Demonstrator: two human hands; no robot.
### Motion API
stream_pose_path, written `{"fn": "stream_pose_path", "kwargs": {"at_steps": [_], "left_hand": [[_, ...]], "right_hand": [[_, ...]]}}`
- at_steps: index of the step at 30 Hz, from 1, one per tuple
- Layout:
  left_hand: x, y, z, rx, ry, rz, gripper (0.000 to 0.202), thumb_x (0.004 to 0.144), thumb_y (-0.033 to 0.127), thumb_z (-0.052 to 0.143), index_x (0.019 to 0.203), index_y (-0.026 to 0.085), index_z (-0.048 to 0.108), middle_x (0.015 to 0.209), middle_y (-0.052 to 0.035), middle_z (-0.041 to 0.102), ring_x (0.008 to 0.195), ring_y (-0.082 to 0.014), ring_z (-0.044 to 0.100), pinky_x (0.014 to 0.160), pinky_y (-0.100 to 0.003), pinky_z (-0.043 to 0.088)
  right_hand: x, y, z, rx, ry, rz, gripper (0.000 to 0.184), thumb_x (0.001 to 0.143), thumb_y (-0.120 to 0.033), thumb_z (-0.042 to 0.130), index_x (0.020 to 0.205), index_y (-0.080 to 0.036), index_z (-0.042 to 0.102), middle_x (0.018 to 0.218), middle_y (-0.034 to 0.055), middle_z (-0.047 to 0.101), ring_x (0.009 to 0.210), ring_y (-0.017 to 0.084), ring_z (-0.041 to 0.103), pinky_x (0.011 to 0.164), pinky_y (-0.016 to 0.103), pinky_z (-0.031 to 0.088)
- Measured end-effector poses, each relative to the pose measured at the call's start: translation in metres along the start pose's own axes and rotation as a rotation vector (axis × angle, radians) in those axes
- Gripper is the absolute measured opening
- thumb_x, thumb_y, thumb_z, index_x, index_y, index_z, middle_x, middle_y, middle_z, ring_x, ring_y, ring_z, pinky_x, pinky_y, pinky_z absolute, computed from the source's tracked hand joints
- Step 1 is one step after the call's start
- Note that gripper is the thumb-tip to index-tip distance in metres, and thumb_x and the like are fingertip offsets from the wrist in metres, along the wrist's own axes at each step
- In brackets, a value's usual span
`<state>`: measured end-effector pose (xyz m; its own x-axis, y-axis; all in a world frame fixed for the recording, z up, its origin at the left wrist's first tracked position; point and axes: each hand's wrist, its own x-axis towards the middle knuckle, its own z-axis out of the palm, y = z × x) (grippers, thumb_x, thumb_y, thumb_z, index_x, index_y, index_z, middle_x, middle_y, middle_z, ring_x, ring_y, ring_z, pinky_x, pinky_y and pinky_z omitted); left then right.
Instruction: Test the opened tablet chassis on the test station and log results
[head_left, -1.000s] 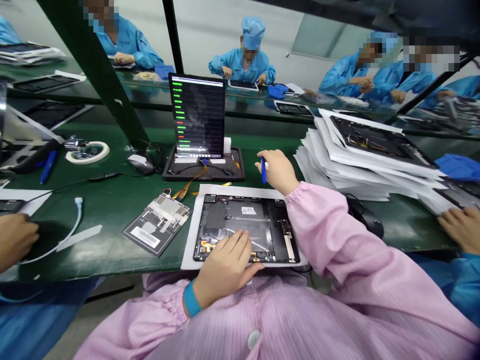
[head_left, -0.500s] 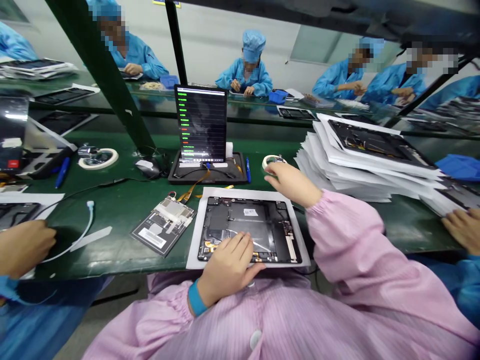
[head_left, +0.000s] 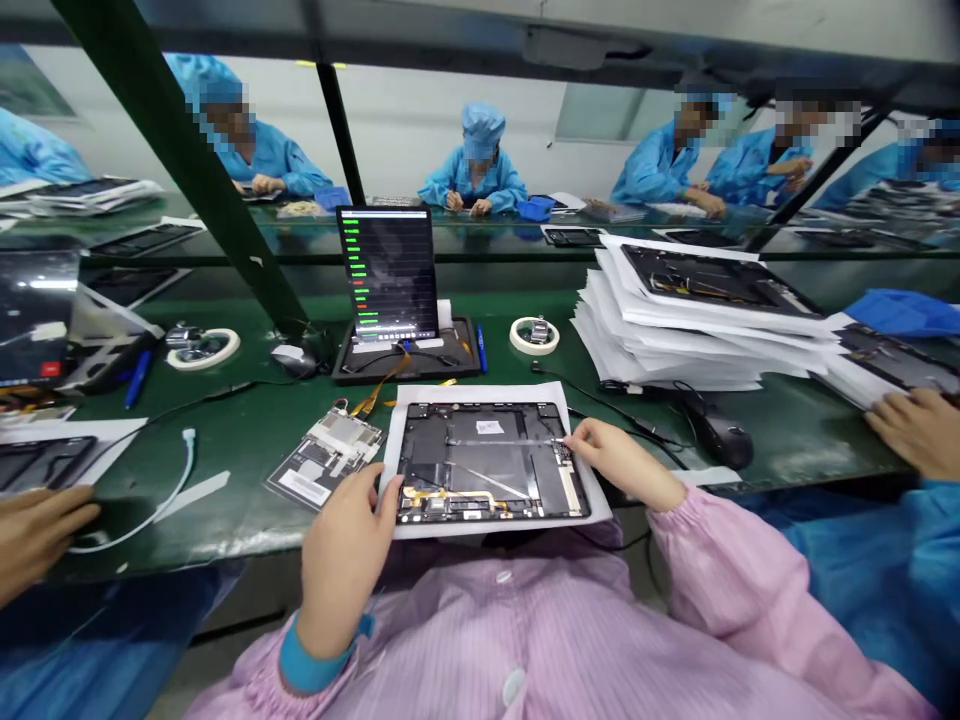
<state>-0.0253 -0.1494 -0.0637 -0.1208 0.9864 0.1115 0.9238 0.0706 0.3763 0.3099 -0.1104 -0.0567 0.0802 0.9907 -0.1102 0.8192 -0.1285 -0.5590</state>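
Tablet back housing (head_left: pixel 480 460) open on paper sheet (head_left: pixel 487 394) | left hand (head_left: pixel 341 570) fingers spread at its edge | right hand (head_left: pixel 619 460) fingertips pinching thin strip (head_left: pixel 510 441) | board module (head_left: pixel 326 455) lies beside, unfitted

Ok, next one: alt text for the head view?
Bare left hand and right hand flank a black rectangular tablet housing on white paper, with an upright tablet showing green lines behind it on a green workbench.

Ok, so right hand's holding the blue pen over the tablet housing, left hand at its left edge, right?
No, the right hand holds no pen; its fingertips touch the upper right of the tablet housing. The blue pen lies on the bench beside the black tray, as the head view shows. The left hand is at the left edge, as you said.
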Motion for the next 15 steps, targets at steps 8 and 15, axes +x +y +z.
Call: {"fn": "stream_pose_path", "kwargs": {"at_steps": [8, 15], "left_hand": [[0.001, -0.004, 0.006, -0.071, -0.124, -0.099, 0.036, 0.090, 0.041, 0.043, 0.111, 0.021, 0.064, 0.066, 0.0010, 0.064, 0.061, -0.0169, 0.060, 0.057, -0.025, 0.035], [0.013, -0.041, 0.031, -0.068, -0.034, 0.059, 0.034, 0.089, 0.043, 0.043, 0.104, 0.026, 0.068, 0.064, 0.0015, 0.065, 0.062, -0.0155, 0.064, 0.056, -0.022, 0.042]], "right_hand": [[-0.010, -0.028, -0.022, 1.059, -0.066, 0.059, 0.032, 0.079, -0.051, 0.061, 0.075, -0.020, 0.053, 0.065, -0.0010, 0.058, 0.063, 0.017, 0.057, 0.065, 0.030, 0.046], [-0.012, -0.059, -0.020, 1.075, -0.217, -0.021, 0.059, 0.074, -0.063, 0.065, 0.108, -0.015, 0.065, 0.111, 0.0130, 0.067, 0.109, 0.032, 0.059, 0.102, 0.048, 0.039]]}}
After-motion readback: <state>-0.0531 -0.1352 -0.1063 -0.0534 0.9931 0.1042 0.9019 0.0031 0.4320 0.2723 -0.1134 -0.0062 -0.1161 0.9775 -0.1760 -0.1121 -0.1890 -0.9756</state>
